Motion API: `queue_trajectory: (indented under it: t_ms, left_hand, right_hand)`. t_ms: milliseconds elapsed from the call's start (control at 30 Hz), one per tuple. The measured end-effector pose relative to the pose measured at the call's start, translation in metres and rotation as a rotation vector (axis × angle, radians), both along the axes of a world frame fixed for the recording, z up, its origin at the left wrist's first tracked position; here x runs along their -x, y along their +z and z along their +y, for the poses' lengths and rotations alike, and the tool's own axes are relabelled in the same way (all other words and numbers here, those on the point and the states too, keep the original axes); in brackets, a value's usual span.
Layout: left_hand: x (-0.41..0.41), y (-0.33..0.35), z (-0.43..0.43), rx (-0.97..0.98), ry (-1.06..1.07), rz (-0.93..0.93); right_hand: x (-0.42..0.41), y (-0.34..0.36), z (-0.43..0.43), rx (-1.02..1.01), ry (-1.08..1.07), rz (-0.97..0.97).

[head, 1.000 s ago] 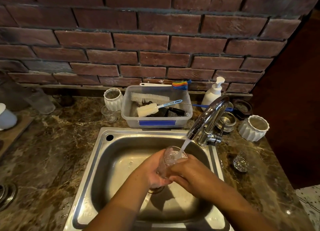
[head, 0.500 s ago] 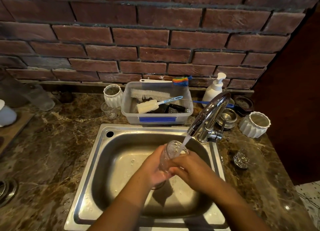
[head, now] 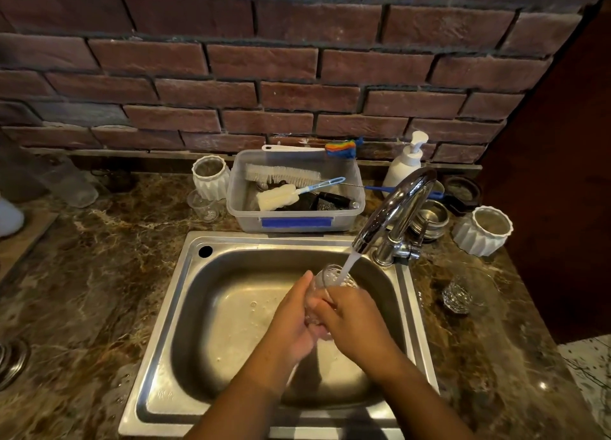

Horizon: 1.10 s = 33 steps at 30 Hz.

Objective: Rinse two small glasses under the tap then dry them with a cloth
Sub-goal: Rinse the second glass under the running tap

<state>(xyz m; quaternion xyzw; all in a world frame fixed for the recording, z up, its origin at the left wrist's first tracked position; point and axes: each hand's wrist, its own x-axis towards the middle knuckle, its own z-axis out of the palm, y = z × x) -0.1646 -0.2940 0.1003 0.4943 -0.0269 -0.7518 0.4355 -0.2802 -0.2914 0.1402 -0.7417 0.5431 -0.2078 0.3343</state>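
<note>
Glass (head: 334, 276) stands upright over the sink's (head: 264, 241) back-right corner, mouth under the tap's (head: 393, 208) stream, left hand (head: 294, 320) and right hand (head: 353, 320) both curled round it; second glass (head: 458, 296) sits toward the counter's (head: 82, 291) right edge, nearer the right hand.

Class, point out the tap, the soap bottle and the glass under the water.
tap (head: 391, 210), head view, on the curved spout.
soap bottle (head: 405, 168), head view, on its white body.
glass (head: 325, 275), head view, on its rim.
</note>
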Motion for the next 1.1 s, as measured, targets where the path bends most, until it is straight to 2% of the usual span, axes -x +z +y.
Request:
queue_trajectory:
  t_ms: [100,233,300,433,500,567,633,700,800,867,967,1100]
  left_hand:
    - [-0.013,0.005,-0.016,-0.107,-0.174,0.087]
    - [-0.018,0.006,-0.019,-0.164,-0.260,0.130]
    - [-0.014,0.004,-0.017,-0.150,-0.172,0.123]
    - [0.005,-0.011,-0.009,0.041,0.091,-0.029]
    - [0.014,-0.014,-0.003,0.112,0.165,-0.001]
    - [0.016,-0.014,0.002,0.140,0.176,0.031]
    - [0.014,-0.015,0.002,0.118,0.150,0.025]
    - [0.006,-0.012,-0.002,0.050,0.090,0.034]
    - [-0.014,-0.008,-0.014,0.000,-0.077,0.104]
    - [-0.021,-0.005,-0.019,-0.059,-0.157,0.087]
    - [-0.015,-0.001,-0.017,-0.085,-0.114,0.023]
    - [0.005,0.004,-0.008,0.162,0.095,-0.178]
  right_hand:
    - [0.020,0.003,-0.007,0.105,0.305,0.188]
    - [0.026,0.013,-0.005,0.212,0.439,0.218]
    - [0.025,0.010,-0.006,0.176,0.405,0.210]
    - [0.013,0.007,-0.003,-0.015,0.075,-0.055]
    - [0.000,0.007,-0.003,-0.070,-0.097,-0.125]
    - [-0.008,0.006,-0.006,-0.111,-0.166,-0.113]
    - [-0.005,0.006,-0.009,-0.116,-0.103,-0.059]
    - [0.005,0.011,-0.011,-0.089,0.057,0.013]
    - [0.021,0.016,-0.015,-0.017,0.324,0.133]
    - [0.026,0.017,-0.018,-0.003,0.392,0.163]
    - [0.021,0.018,-0.016,-0.031,0.343,0.127]
    - [0.000,0.011,-0.007,-0.118,-0.001,-0.072]
